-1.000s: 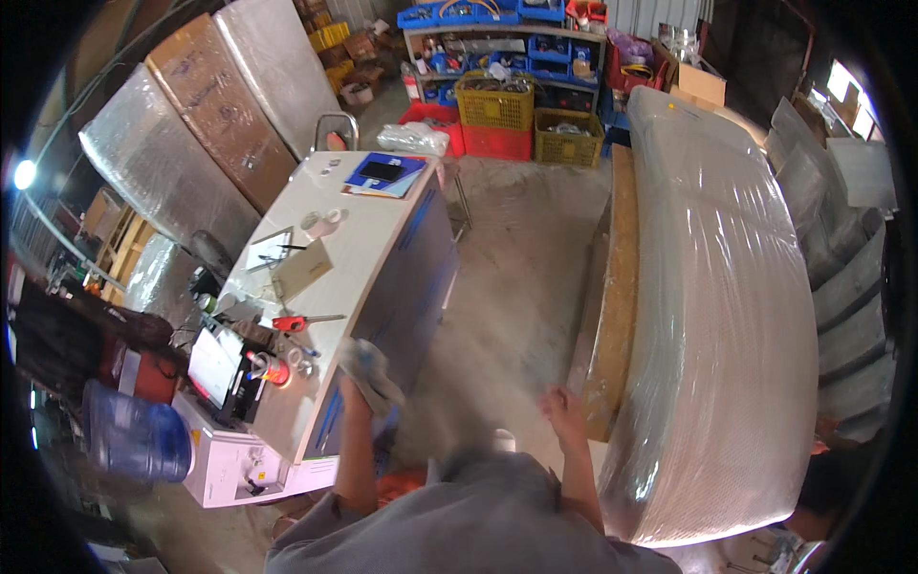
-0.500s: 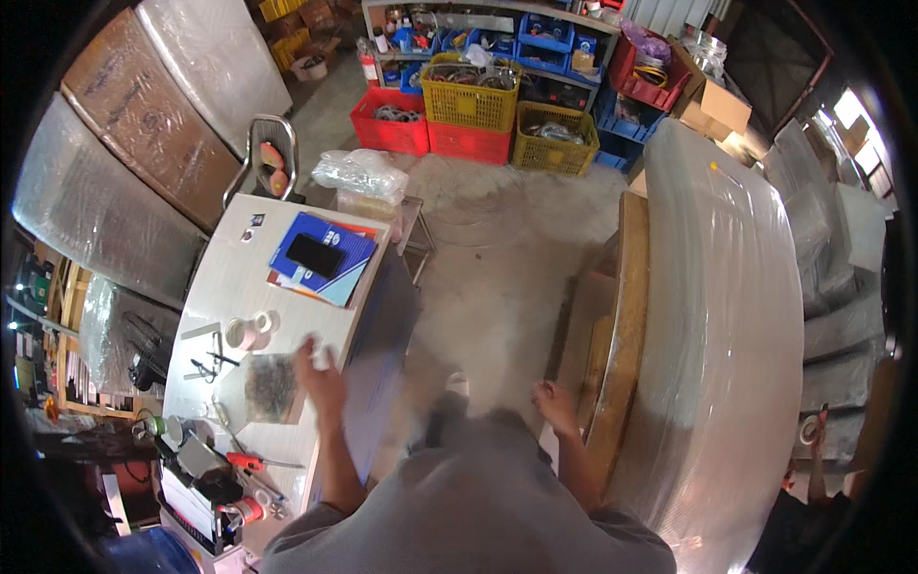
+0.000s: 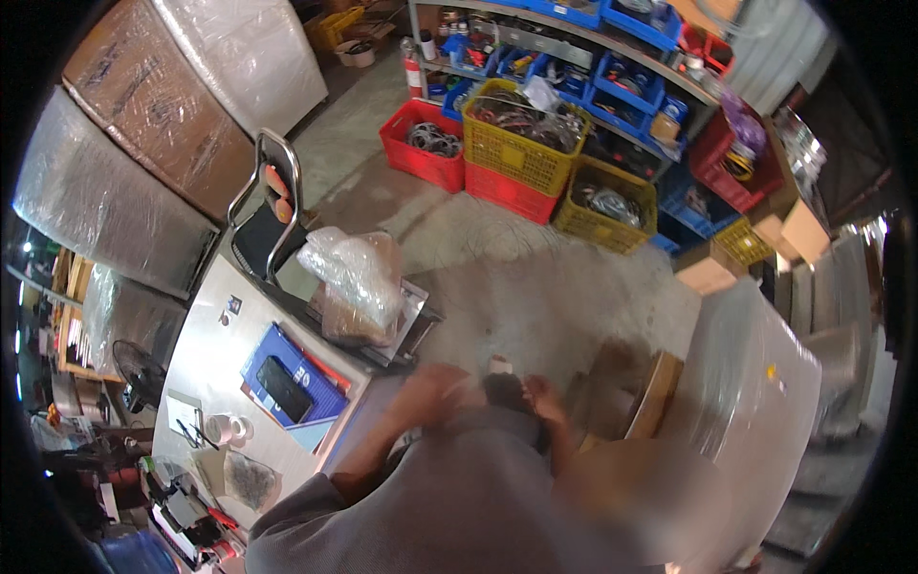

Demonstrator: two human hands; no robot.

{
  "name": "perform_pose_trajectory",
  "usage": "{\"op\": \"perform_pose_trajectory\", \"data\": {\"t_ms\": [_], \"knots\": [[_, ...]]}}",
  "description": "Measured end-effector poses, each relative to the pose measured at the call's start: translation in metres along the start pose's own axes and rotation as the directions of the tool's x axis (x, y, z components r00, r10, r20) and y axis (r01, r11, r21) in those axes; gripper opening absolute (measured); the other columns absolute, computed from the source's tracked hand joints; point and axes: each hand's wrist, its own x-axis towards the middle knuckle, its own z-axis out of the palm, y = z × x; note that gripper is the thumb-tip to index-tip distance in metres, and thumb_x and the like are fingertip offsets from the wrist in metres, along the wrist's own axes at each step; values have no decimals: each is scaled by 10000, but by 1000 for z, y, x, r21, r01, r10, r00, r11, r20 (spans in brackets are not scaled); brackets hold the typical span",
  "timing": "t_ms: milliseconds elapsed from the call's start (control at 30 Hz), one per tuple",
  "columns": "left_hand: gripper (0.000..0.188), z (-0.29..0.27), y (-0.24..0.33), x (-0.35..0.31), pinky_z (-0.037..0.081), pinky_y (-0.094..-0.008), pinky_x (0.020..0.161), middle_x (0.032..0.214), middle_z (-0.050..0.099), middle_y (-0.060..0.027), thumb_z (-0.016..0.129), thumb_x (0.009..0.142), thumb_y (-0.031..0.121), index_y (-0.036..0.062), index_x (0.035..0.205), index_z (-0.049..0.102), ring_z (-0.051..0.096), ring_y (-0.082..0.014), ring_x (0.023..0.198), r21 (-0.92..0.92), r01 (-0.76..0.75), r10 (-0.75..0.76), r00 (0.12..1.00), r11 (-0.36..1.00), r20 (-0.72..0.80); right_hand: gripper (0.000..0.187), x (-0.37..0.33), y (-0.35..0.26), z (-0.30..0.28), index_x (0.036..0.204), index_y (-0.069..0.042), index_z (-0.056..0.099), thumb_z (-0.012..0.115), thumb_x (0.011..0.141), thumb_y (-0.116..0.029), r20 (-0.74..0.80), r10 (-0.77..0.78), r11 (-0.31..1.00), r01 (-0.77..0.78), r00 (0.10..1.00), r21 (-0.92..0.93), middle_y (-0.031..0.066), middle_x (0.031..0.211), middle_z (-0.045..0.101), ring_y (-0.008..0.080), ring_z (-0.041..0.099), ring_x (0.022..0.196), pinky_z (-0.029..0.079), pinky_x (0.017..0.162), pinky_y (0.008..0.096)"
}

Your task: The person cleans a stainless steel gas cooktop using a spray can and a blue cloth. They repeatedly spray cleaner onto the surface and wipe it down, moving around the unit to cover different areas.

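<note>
My left hand [image 3: 440,394] is in front of my body, off the table's right edge; motion smears its fingers, so its grip does not show. A little to its right, my right hand [image 3: 545,398] hangs over the floor with its fingers loosely bent and apart, and no object shows in it. The hands are apart from each other. Nearest the left hand is the table [image 3: 212,356], which carries a dark phone [image 3: 285,388] on a blue folder [image 3: 321,406]. Rolls of tape [image 3: 226,429] and a clear bag of small dark pieces [image 3: 251,480] lie closer to me.
Bubble-wrapped goods [image 3: 356,287] sit on a stool beyond the table, beside a metal-framed chair [image 3: 277,153]. Red and yellow crates [image 3: 521,158] stand before a shelf of blue bins [image 3: 626,81]. A large plastic-wrapped block [image 3: 746,383] stands at my right.
My view has turned, bringing the shelf and crates nearer. My left hand has moved from above the table to in front of my body. My right hand has stayed near my body.
</note>
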Motion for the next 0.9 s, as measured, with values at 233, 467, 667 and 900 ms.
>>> {"op": "perform_pose_trajectory", "data": {"t_ms": [233, 467, 667, 900], "knots": [[280, -85, -57, 81, 542, -445, 969, 1198, 709, -215, 690, 971, 151, 18, 1216, 696, 676, -406, 1139, -315, 350, -461, 781, 882, -421, 331, 222, -205, -71, 1188, 5, 674, 557, 1089, -288, 88, -64, 943, 89, 994, -321, 57, 979, 690, 158, 656, 857, 523, 779, 300], [361, -96, -140, 220, 524, -446, 1011, 1237, 697, -227, 662, 1019, 251, 17, 1294, 677, 661, -396, 1193, -363, 418, -505, 842, 833, -189, 258, 428, -273, -52, 1174, -6, 714, 635, 1031, -205, 102, -147, 869, 177, 984, -462, 113, 1016, 747, 172, 697, 937, 536, 854, 319], [381, -185, -221, 326, 532, -490, 957, 1171, 707, -221, 651, 998, 264, 36, 1302, 662, 660, -429, 1104, -317, 312, -410, 853, 896, -321, 338, 503, -281, 15, 1154, -12, 739, 681, 1002, -308, 292, 9, 729, 194, 956, -656, 164, 967, 770, 253, 733, 924, 563, 825, 377], [362, -236, -311, 345, 527, -488, 956, 1134, 724, -206, 668, 986, 236, 26, 1281, 674, 671, -418, 1098, -464, 566, -730, 568, 681, -379, 384, 639, -413, 96, 1131, -15, 745, 681, 999, -370, 401, 43, 850, 177, 915, -496, 169, 919, 746, 287, 723, 947, 554, 832, 416]]}}
